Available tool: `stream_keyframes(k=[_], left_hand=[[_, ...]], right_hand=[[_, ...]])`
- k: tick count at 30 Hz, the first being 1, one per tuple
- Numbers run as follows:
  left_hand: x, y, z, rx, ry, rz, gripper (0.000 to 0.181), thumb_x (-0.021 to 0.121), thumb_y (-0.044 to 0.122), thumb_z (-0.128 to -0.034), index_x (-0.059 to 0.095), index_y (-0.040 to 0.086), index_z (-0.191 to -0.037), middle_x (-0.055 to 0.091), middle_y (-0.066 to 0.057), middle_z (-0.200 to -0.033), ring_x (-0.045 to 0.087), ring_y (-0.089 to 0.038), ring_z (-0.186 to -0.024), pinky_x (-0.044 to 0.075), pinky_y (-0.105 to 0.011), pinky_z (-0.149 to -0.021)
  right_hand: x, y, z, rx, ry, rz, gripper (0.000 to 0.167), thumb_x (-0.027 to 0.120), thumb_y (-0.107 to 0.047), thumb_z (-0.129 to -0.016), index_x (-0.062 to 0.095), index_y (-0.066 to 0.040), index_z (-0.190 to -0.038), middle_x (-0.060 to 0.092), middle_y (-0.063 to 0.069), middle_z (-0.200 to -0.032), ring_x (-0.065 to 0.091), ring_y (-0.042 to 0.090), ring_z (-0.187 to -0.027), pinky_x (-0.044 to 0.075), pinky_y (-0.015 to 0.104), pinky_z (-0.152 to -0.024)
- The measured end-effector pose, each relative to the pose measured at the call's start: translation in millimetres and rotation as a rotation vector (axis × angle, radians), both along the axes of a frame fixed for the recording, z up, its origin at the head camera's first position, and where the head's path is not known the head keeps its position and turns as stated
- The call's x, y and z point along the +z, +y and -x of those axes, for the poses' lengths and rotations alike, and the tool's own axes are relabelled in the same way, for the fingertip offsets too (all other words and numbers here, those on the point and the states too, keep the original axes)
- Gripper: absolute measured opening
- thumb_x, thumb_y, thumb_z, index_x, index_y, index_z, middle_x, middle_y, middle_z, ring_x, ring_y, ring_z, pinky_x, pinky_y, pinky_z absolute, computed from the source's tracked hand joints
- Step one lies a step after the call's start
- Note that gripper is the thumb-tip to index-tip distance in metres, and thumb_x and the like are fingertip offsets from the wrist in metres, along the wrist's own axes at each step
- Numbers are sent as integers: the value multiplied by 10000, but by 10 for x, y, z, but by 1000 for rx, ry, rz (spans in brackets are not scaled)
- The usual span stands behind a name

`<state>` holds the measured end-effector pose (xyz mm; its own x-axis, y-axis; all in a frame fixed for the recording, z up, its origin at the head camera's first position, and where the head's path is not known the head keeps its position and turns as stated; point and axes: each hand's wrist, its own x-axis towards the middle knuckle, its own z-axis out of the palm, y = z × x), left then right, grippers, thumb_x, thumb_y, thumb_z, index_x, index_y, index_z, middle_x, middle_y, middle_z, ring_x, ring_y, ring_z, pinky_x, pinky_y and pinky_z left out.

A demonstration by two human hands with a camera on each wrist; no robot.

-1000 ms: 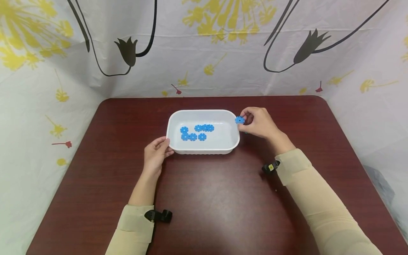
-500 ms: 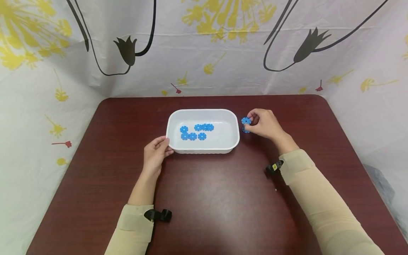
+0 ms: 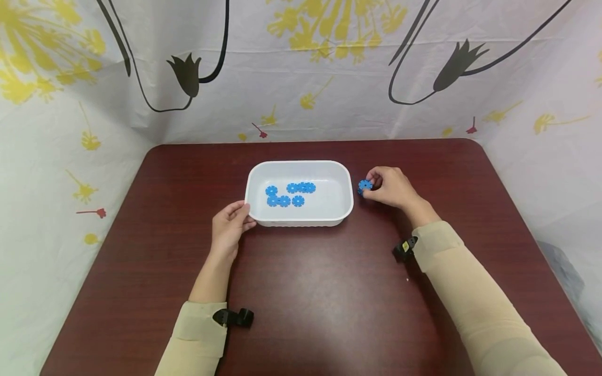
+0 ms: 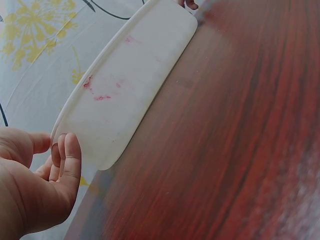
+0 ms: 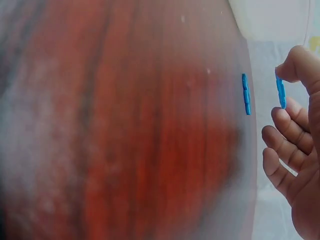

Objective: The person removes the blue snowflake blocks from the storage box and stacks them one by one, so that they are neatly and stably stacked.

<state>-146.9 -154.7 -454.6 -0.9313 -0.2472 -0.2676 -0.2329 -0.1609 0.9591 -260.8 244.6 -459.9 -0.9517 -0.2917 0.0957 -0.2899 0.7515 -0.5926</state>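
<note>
A white plastic tray stands on the table with several blue notched snowflake discs lying in it. At its left end my left hand grips the rim, thumb on top and fingers beneath, as the left wrist view also has it. My right hand, just right of the tray, pinches one blue snowflake disc between thumb and fingertips. A second blue disc lies flat on the table below the held one; in the head view the held disc mostly covers it.
The dark red-brown wooden table spreads around the tray. Behind it hangs a white cloth printed with yellow and dark flowers. Black wrist straps sit on both sleeves.
My right hand has drawn back from the tray's right rim with the blue disc and lowered it over the disc on the table. My left hand and the tray have stayed put.
</note>
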Motion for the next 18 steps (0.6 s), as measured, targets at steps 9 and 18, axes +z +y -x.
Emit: stream_keyframes(k=[9, 18], left_hand=[[2, 1, 3, 13, -15, -3, 312, 645, 140, -1009, 617, -55, -1250, 662, -156, -973, 649, -110, -690, 625, -237, -693], [7, 1, 4, 6, -17, 12, 310, 638, 155, -1015, 621, -45, -1251, 661, -157, -979, 654, -113, -703, 627, -243, -703]], right_hand=[[-19, 1, 29, 9, -15, -45, 274, 811, -192, -752, 679, -51, -947, 670, 79, -887, 601, 216, -823, 501, 372, -718], [-15, -16, 46, 30, -29, -115, 269, 803, -206, -738, 681, -52, -922, 667, 71, -866, 601, 216, -816, 495, 369, -710]])
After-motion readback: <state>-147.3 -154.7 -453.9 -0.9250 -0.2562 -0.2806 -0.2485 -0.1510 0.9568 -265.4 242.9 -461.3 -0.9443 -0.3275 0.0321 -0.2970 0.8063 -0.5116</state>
